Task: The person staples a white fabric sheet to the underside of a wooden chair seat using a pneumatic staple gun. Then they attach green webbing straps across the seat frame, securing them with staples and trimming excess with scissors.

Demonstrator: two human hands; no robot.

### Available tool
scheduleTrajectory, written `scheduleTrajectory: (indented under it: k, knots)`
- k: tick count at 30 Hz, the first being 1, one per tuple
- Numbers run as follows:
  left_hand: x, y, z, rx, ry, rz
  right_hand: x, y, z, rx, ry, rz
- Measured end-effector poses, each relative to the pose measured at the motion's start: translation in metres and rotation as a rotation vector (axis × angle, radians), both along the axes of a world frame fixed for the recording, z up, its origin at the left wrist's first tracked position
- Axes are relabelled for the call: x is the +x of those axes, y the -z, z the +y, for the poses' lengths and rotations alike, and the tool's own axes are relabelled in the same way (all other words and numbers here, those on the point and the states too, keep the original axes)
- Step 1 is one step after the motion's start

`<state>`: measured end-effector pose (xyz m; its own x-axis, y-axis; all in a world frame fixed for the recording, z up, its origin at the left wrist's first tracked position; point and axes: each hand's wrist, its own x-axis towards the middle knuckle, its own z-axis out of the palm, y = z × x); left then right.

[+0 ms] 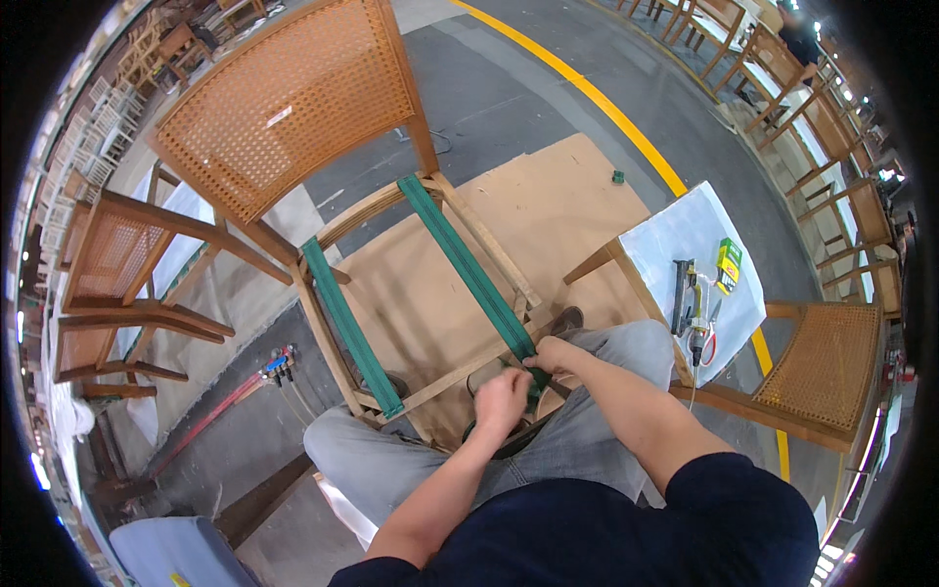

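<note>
A wooden chair frame (484,245) with a woven cane back (293,103) stands before me, its seat open. Two green webbing straps run across it, the left strap (350,328) and the right strap (465,259). My right hand (556,356) is closed on the near end of the right strap at the front rail (450,380). Green webbing hangs down below that hand. Just left of it, my left hand (501,399) is closed with curled fingers, close to the hanging webbing; what it holds, if anything, is hidden.
At my right, a covered chair seat (636,249) bears a staple gun (683,293), red-handled scissors (709,347) and a yellow-green box (729,264). Cardboard (558,196) lies under the frame. Left are another cane chair (117,249) and hose fittings (279,364). A small green piece (618,177) lies on the cardboard.
</note>
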<state>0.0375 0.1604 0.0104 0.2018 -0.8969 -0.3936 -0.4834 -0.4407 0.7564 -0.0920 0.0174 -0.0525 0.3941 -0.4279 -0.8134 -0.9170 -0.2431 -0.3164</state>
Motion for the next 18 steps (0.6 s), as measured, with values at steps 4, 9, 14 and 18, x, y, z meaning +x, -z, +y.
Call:
scheduleTrajectory:
  k: [4,9,14,18]
  knots:
    - [0.022,-0.022,-0.044,-0.58,-0.006,-0.639,-0.008,0.043,-0.015,0.022,-0.433,0.293]
    - [0.049,-0.007,-0.072,0.019,0.337,-0.481,0.019,0.049,-0.01,-0.042,-0.125,0.108]
    - [0.039,-0.006,-0.079,0.151,0.389,-0.462,0.019,0.039,-0.009,0.014,-0.186,0.113]
    - [0.036,-0.004,-0.08,0.092,0.364,-0.47,0.007,0.024,-0.013,-0.084,-0.299,0.236]
